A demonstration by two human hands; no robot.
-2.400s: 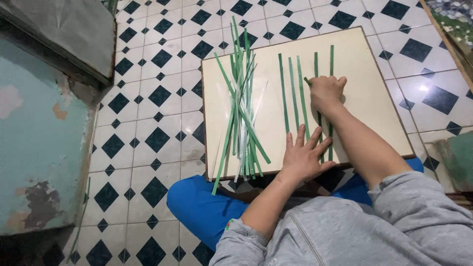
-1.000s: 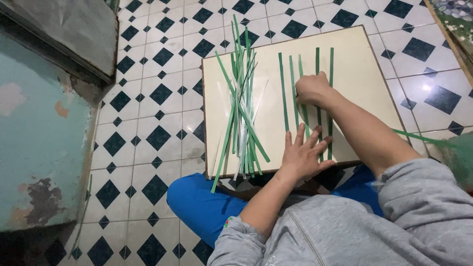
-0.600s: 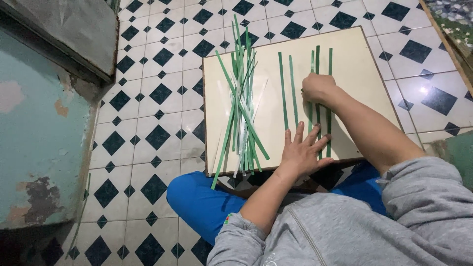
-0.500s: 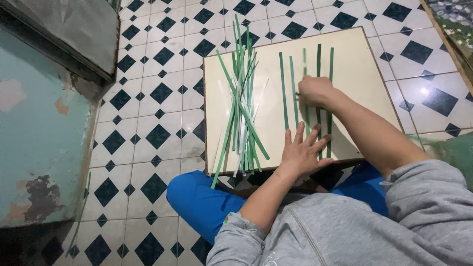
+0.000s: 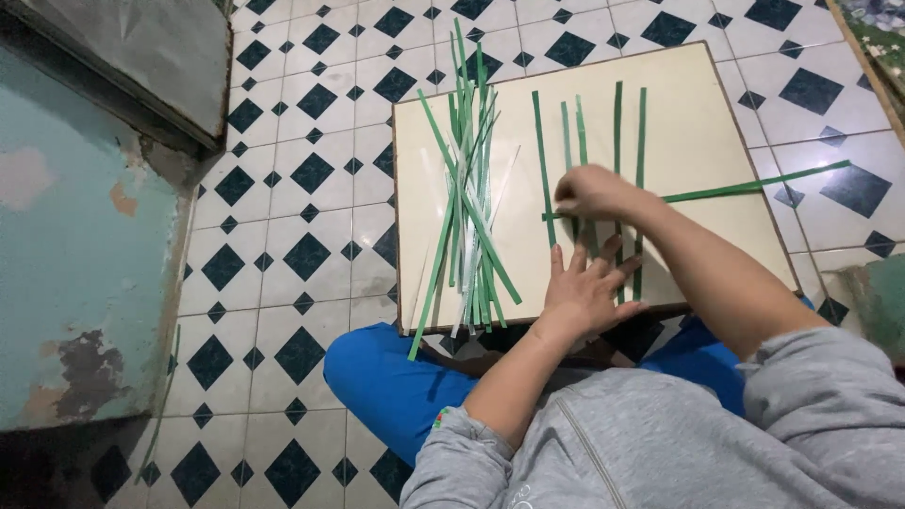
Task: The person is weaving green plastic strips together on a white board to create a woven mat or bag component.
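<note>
Lying crosswise now, a green strip (image 5: 745, 187) sits pinched in the right hand (image 5: 589, 191); left hand (image 5: 586, 287) flat.

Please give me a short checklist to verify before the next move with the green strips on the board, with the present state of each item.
1. Left hand lies flat on the lower ends of the upright strips: ok.
2. Right hand grips the crosswise strip: ok.
3. Crosswise strip passes over and under the upright ones in turn: cannot tell, the hand hides it.
4. Upright strips parallel and apart: ok.
5. Spare strip pile lies apart from the hands: ok.
6. Board rests level: cannot tell.
</note>
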